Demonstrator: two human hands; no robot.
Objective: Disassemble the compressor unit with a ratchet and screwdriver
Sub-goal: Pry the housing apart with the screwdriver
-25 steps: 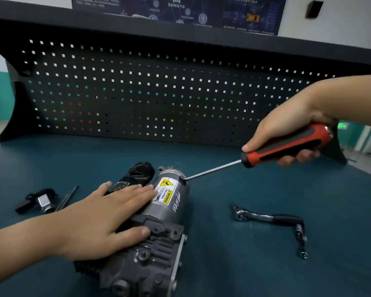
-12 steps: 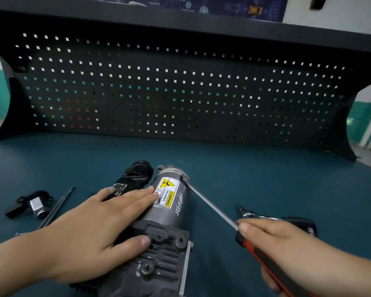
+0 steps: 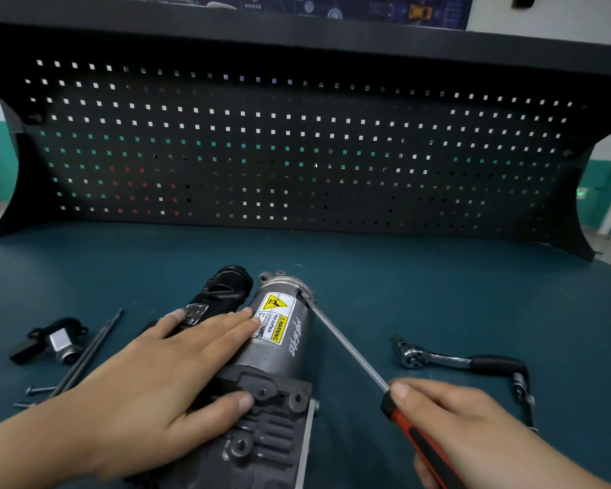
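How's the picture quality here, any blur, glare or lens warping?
Head view: the pegboard bows, wide-angle distortion; the warning label on the compressor reads sharp; the left hand looks slightly soft at its fingertips; glints on the ratchet and screwdriver shaft, no harsh glare; light dim, even.

Covered and cropped parts
The left hand (image 3: 156,393) covers the middle of the compressor (image 3: 279,351), whose near end runs off the bottom edge. The right hand (image 3: 473,428) hides much of the screwdriver (image 3: 346,347) handle, also cropped below.
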